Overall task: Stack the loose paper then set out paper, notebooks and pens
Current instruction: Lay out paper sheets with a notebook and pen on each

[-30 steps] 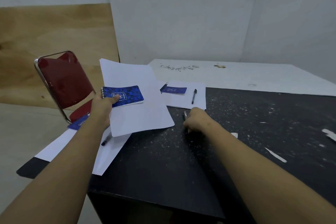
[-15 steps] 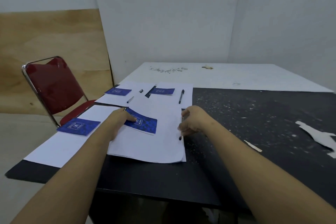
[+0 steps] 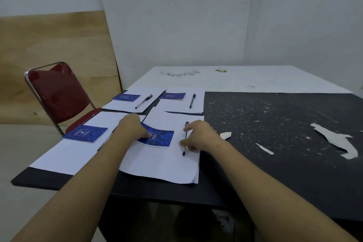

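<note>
Four white paper sheets lie on the black table (image 3: 275,163). My left hand (image 3: 133,125) rests on the blue notebook (image 3: 161,137) on the near right paper (image 3: 163,165), thumb pressing its cover. My right hand (image 3: 198,135) pinches a black pen (image 3: 184,146) lying along that paper's right side. The near left paper (image 3: 64,155) carries a notebook (image 3: 85,133); its pen is mostly hidden behind my left arm. Each of the two far sheets holds one notebook (image 3: 126,97) (image 3: 172,95) and one pen (image 3: 143,101) (image 3: 192,101).
A red folding chair (image 3: 59,96) stands at the table's left side. Torn white scraps (image 3: 337,141) (image 3: 264,148) (image 3: 225,135) lie on the black surface to the right. A white surface (image 3: 245,80) with crumbs covers the table's far part.
My left hand lowered the paper and notebook from the air onto the table. My right hand brought the pen from the bare table onto that paper's right side.
</note>
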